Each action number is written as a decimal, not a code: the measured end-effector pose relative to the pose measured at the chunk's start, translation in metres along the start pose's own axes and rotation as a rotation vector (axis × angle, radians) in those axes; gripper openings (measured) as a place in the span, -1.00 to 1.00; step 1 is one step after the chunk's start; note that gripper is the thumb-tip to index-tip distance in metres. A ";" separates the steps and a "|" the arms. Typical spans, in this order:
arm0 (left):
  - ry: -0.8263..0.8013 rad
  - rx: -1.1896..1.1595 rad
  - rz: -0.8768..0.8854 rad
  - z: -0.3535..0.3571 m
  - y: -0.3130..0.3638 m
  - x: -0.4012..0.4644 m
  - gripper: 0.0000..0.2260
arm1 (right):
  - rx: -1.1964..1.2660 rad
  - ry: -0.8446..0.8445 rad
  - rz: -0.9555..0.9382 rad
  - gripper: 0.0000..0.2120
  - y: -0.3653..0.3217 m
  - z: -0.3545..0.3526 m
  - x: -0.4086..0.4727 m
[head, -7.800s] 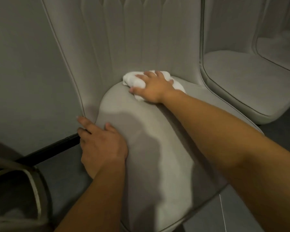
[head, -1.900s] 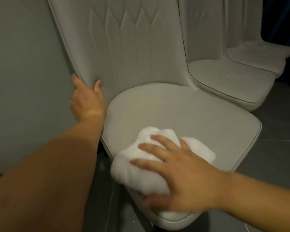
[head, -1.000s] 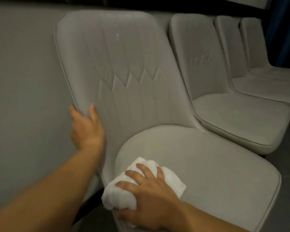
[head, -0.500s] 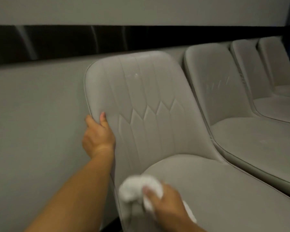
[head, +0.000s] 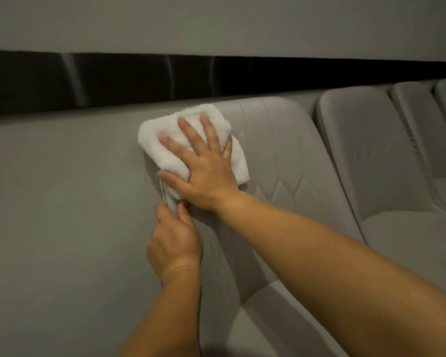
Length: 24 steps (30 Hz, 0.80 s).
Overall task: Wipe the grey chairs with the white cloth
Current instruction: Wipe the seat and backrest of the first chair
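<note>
The nearest grey chair [head: 289, 161] has a quilted backrest and stands against the wall. A bunched white cloth [head: 165, 148] lies flat against the top left corner of that backrest. My right hand [head: 204, 166] presses on the cloth with fingers spread and straight. Just below it, my left hand [head: 175, 240] grips the left edge of the backrest, thumb in front and fingers curled behind the rim. Part of the seat cushion [head: 281, 320] shows at the bottom.
More grey chairs [head: 366, 150] stand in a row to the right, close side by side. A grey wall [head: 62, 202] runs directly behind and left of the chairs, with a dark glossy band [head: 113, 78] above the backrests.
My right hand has carried the cloth from the seat's front edge up to the top left of the backrest. My left hand has stayed on the backrest's left edge. The view has tilted upward.
</note>
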<state>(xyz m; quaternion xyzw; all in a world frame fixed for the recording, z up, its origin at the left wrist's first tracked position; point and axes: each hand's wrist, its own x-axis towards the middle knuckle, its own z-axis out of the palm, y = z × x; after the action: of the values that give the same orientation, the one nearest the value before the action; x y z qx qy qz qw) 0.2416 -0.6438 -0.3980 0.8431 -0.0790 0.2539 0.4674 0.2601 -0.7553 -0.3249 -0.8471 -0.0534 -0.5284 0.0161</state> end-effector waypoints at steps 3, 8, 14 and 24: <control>0.036 0.007 0.016 0.005 0.000 0.001 -0.54 | -0.190 0.093 -0.172 -0.35 0.036 0.007 0.005; 0.056 0.030 0.018 0.007 -0.002 -0.001 -0.52 | -0.264 0.090 0.135 -0.32 0.103 -0.009 0.042; 0.074 0.029 -0.012 0.006 0.000 -0.002 -0.50 | -0.128 0.204 0.368 -0.37 0.063 0.005 0.031; 0.110 0.026 0.006 0.004 0.005 -0.005 -0.52 | -0.072 0.145 -0.056 -0.36 0.054 0.020 -0.082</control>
<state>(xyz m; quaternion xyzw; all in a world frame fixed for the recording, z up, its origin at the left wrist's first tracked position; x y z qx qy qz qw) 0.2371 -0.6504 -0.3984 0.8338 -0.0523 0.3022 0.4592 0.2477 -0.8136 -0.4059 -0.8047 -0.0567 -0.5904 -0.0252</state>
